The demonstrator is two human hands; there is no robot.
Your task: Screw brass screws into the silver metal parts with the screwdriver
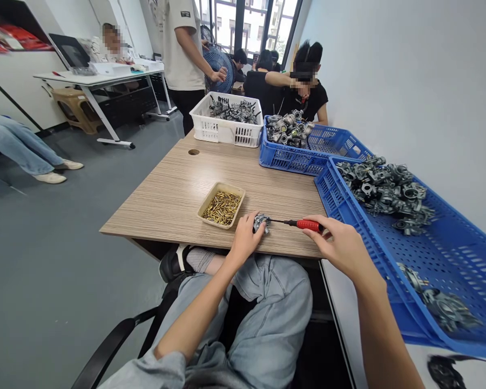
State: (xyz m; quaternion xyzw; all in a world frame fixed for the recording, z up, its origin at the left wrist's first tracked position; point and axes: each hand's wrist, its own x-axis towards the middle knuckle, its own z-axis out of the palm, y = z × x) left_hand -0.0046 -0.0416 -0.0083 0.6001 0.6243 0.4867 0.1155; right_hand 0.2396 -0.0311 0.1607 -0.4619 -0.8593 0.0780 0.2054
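Near the table's front edge, my left hand (246, 235) is closed around a small grey metal carburetor part (261, 220), partly hidden by the fingers. My right hand (335, 241) grips the red handle of a screwdriver (308, 225). The dark shaft lies nearly level and points left, with its tip at the metal part; whether it sits in a screw is too small to tell. Just beyond my left hand stands a cream tray (200, 214) filled with small brass-coloured pieces (222, 208).
A blue crate (350, 216) on the right holds grey metal parts (389, 186). Behind it are another blue crate (285, 158) and a white basket (227, 131), both with similar parts. Several people sit or stand beyond the wooden table (157, 205). A chair armrest (113, 340) is at lower left.
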